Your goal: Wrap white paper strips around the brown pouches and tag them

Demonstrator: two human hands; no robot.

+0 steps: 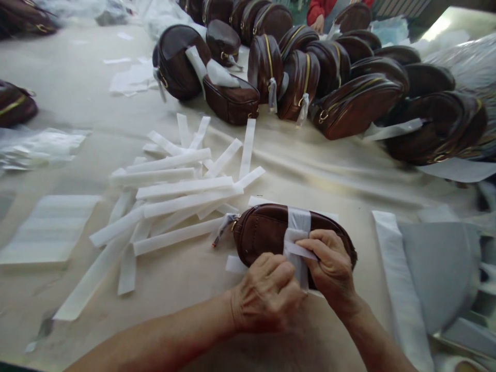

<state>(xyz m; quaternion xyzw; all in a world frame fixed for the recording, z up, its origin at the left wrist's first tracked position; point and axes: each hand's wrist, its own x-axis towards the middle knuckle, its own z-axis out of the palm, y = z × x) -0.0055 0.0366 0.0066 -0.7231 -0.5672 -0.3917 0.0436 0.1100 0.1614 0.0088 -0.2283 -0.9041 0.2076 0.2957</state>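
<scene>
A dark brown leather bag [267, 227] lies in front of me, with a white paper strip [298, 219] wrapped around its middle. My right hand [329, 261] pinches a loose end of the strip between thumb and fingers, over the bag's front. Curled closed, my left hand [269, 292] presses against the bag's lower edge beside the strip; its fingertips are hidden, so what they hold does not show. At the bag's left end hangs a zipper pull [223, 227] covered in clear plastic.
Loose white strips [186, 186] are heaped to the left of the bag. Several brown bags [296, 85] stand in rows at the back. A stack of white sheets [48, 227] lies left; a grey tape dispenser-like object [439, 263] stands right. Another person's hand [318, 24] shows at the far side.
</scene>
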